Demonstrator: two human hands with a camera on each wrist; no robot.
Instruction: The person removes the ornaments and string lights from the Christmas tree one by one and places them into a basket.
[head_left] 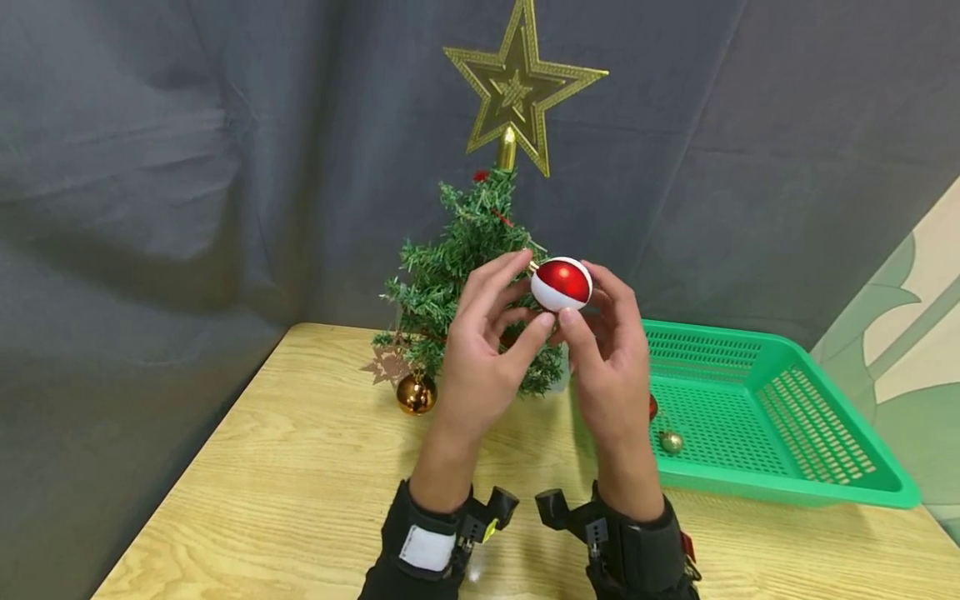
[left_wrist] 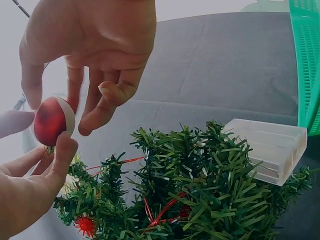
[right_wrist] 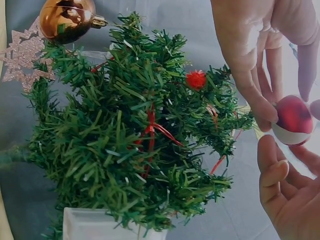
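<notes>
Wrists: black straps with small cameras sit on both forearms at the near table edge; a white patch on the left strap bears no writing that can be read.
Table: a light wooden table top (head_left: 315, 500) carries everything.
Left hand: the left hand (head_left: 480, 350) pinches the ball from the left and from below with curled fingertips and thumb.
Right hand: the right hand (head_left: 611, 358) pinches the same ball from the right, its thumb tip under the white half.
Ball: the glossy red-and-white round bauble (head_left: 562, 284) is held in the air between both hands, in front of the tree's middle; its gold cap is mostly hidden by the left fingers.
Basket: the green slotted plastic basket (head_left: 780, 417) lies to the right, holding a small gold bauble (head_left: 671, 442) and a red one mostly hidden behind the right hand.
Tree: the small green artificial Christmas tree (head_left: 457, 275) stands behind the hands, its base hidden in the head view.
On the tree: a shiny copper-gold bauble (head_left: 416, 393), a pale glitter snowflake (head_left: 387, 363), and a gold openwork star topper (head_left: 517, 83).
Backdrop: grey cloth hangs behind.
</notes>
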